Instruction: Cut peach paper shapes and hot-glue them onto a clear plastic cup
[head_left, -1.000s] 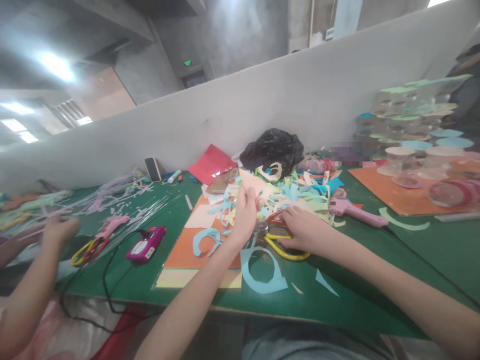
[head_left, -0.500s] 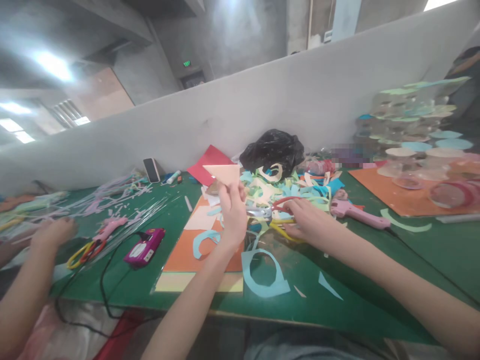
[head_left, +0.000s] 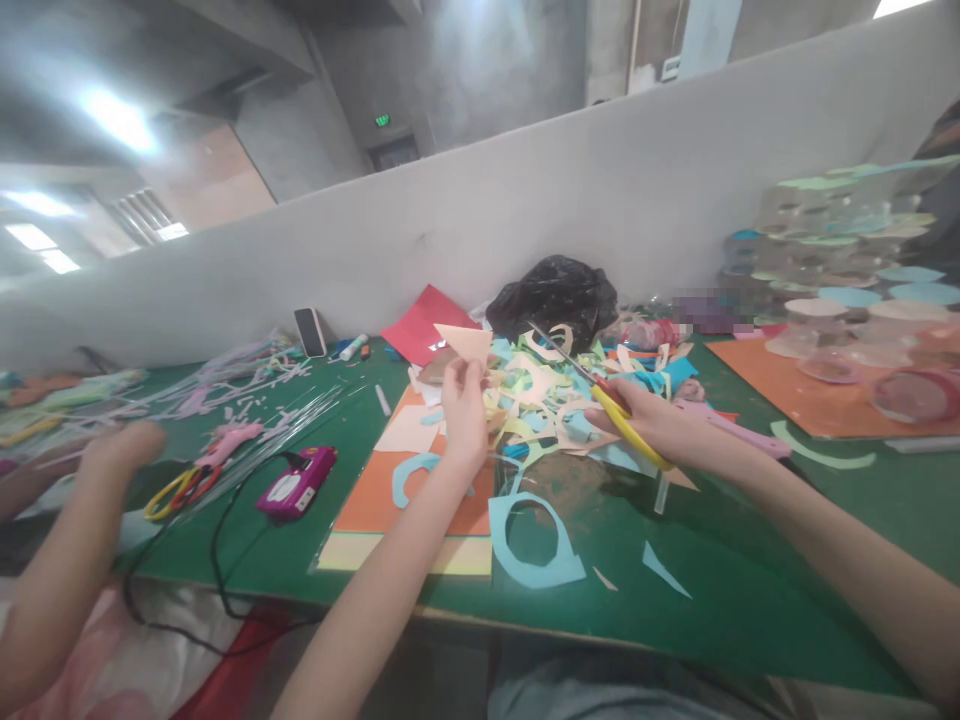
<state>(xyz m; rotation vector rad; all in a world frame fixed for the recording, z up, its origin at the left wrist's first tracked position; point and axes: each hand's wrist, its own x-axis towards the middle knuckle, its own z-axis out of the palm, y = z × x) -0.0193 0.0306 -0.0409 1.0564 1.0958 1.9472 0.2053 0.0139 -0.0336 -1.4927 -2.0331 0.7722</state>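
My left hand pinched pale-peach paper triangle left of multicoloured paper scraps. My right hand gripped yellow-and-red-handled metal scissors, blade tip apart from triangle's edge. Green tabletop showed between scraps and near edge.

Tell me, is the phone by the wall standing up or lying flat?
Standing: the phone rests its short lower edge on the green table, dark screen facing out. I cannot tell whether its back touches the wall.
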